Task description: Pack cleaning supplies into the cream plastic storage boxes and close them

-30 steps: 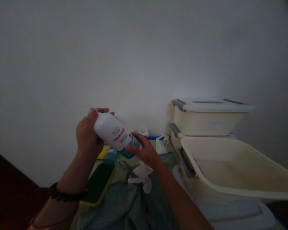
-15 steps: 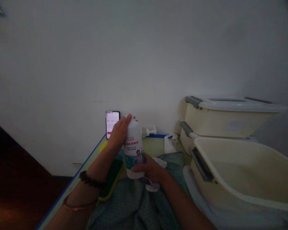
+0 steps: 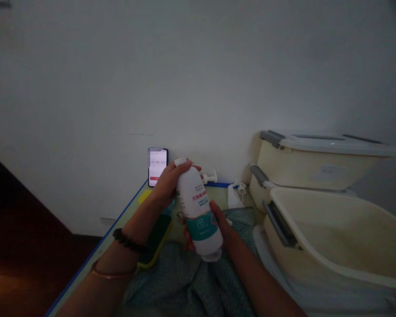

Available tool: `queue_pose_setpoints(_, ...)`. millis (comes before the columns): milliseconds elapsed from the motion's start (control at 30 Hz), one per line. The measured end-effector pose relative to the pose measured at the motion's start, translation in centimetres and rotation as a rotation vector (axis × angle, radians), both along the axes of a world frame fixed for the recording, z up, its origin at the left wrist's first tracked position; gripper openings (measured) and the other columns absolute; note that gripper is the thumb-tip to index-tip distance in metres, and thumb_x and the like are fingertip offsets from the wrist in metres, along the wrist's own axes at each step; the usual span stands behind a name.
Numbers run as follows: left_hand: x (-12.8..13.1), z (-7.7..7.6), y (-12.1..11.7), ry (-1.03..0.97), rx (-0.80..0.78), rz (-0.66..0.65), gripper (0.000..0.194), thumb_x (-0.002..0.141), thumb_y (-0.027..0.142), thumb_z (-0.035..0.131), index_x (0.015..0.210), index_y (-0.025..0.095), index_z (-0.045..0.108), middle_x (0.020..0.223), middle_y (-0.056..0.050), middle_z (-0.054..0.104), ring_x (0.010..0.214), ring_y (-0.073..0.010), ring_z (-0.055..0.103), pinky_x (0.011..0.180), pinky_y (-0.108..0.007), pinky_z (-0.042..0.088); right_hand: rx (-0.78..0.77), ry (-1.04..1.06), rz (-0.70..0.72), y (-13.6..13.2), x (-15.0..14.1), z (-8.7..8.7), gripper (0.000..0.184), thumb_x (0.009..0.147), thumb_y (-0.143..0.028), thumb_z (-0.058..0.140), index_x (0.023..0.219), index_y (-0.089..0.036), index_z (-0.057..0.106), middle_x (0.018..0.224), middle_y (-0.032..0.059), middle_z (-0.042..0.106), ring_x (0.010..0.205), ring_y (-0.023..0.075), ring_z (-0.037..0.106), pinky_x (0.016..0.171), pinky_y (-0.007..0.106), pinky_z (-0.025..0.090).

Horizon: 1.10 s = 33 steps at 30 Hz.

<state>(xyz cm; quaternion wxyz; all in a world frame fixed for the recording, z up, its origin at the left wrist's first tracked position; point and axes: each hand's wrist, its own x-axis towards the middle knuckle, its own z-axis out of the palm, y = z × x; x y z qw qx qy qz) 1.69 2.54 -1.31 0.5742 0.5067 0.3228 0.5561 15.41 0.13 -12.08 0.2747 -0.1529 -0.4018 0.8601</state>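
A white bottle (image 3: 198,198) with a teal label band and red lettering is held between my hands, tilted a little, its cap end up and to the left. My left hand (image 3: 171,180) is closed around the neck and shoulder, just below the white cap (image 3: 181,161). Lower down, my right hand (image 3: 222,226) wraps the body, with some fingers behind it. Beneath the bottle lies a crumpled grey-green cloth (image 3: 174,281). A dark green pad with a yellow edge (image 3: 156,240) sits left of the cloth, partly behind my left forearm.
A phone (image 3: 157,167) showing a timer leans against the wall at the table's back corner. White pump and spray heads stand behind the bottle, including a spray head (image 3: 236,195). On the right are a lidded cream box (image 3: 303,165) and an open cream bin (image 3: 336,237).
The bottle has swung from leaning left to nearly upright, then tilted slightly, and its label has turned. Both hands moved rightward in view with it. The phone came into sight.
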Motion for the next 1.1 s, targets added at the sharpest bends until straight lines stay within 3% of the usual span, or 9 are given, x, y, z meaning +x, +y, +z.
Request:
queue_pose_setpoints(167,0.6,-0.6,-0.1,0.012,-0.049,-0.072,0.021,0.071,0.031,0.065,0.081,0.017,0.054,0.079,-0.004,0.069,0.068,-0.0206,0.067,0.062,-0.033,0.052,0.041,0.049,0.052,-0.3,0.2,-0.3,0.076,0.062,-0.078,0.044,0.096,-0.012,0.057,0.073,0.0096,0.067,0.069,0.0235,0.064,0.073,0.042,0.046)
queue_pose_setpoints(333,0.7,-0.6,-0.2,0.066,-0.037,-0.100,0.021,0.073,0.032,0.065,0.083,0.018,0.053,0.080,-0.003,0.070,0.071,-0.0208,0.068,0.063,-0.033,0.052,0.063,0.053,0.017,-0.2,0.0,-0.7,0.074,0.053,-0.074,0.057,0.092,-0.012,0.058,0.072,0.0101,0.067,0.075,0.0263,0.064,0.077,0.046,0.046)
queue_pose_setpoints(500,0.2,-0.2,-0.2,0.199,-0.006,-0.138,0.018,0.075,0.032,0.061,0.079,0.017,0.054,0.079,-0.006,0.070,0.069,-0.0191,0.066,0.061,-0.030,0.051,0.106,0.041,-0.005,-0.2,-0.2,-0.5,0.066,0.050,-0.059,0.072,0.095,-0.012,0.059,0.081,0.0104,0.069,0.081,0.0254,0.065,0.078,0.043,0.047)
queue_pose_setpoints(767,0.1,0.9,-0.8,0.347,-0.012,0.039,0.022,0.074,0.036,0.064,0.082,0.018,0.054,0.070,-0.002,0.070,0.055,-0.0136,0.061,0.050,-0.023,0.045,0.143,0.019,-0.064,-0.3,-0.6,-0.1,0.062,0.052,-0.051,0.077,0.097,-0.012,0.061,0.084,0.0091,0.070,0.074,0.0194,0.066,0.074,0.035,0.050)
queue_pose_setpoints(900,0.3,0.9,-0.8,0.344,-0.020,0.034,0.022,0.072,0.035,0.066,0.075,0.018,0.052,0.070,-0.002,0.069,0.053,-0.0125,0.060,0.049,-0.022,0.045,0.156,0.020,-0.083,-0.3,-0.6,-0.1,0.063,0.051,-0.052,0.077,0.097,-0.012,0.062,0.087,0.0102,0.071,0.072,0.0192,0.066,0.073,0.035,0.050)
queue_pose_setpoints(1100,0.4,0.8,-0.8,0.327,0.017,-0.005,0.019,0.072,0.032,0.067,0.075,0.020,0.052,0.070,-0.001,0.070,0.057,-0.0144,0.062,0.051,-0.023,0.045,0.156,0.010,-0.078,-0.4,-0.6,0.0,0.078,0.050,-0.071,0.067,0.100,-0.011,0.061,0.097,0.0149,0.069,0.092,0.0275,0.065,0.082,0.043,0.049)
